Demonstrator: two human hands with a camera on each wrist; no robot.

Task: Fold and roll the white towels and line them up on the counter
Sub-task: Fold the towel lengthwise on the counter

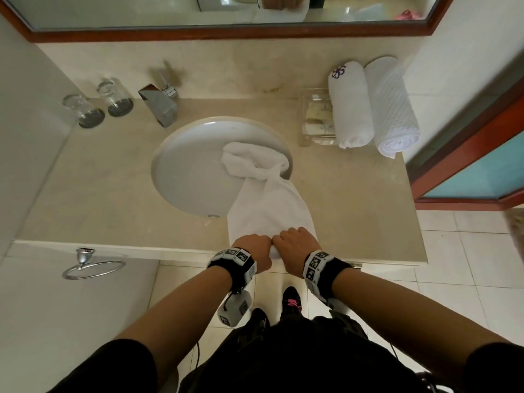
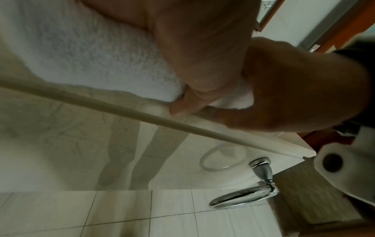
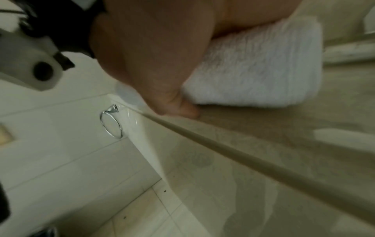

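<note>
A white towel (image 1: 266, 205) lies folded into a long strip on the beige counter (image 1: 99, 194). Its far end droops bunched into the sink (image 1: 187, 171). Its near end is rolled up at the counter's front edge. My left hand (image 1: 252, 246) and right hand (image 1: 296, 241) sit side by side on that roll, fingers curled over it. In the left wrist view the roll (image 2: 101, 52) shows under my left hand (image 2: 194, 67), whose thumb rests at the counter edge. From the right wrist the roll (image 3: 259, 69) lies beneath my right hand (image 3: 162, 64). Two rolled towels (image 1: 351, 106) (image 1: 394, 109) lie at the back right.
A chrome faucet (image 1: 160, 104) stands behind the sink, two glasses (image 1: 85, 112) at the back left. A clear tray (image 1: 316, 117) with small toiletries sits beside the rolled towels. A chrome towel ring (image 1: 90, 265) hangs below the counter's front edge. A mirror spans the wall.
</note>
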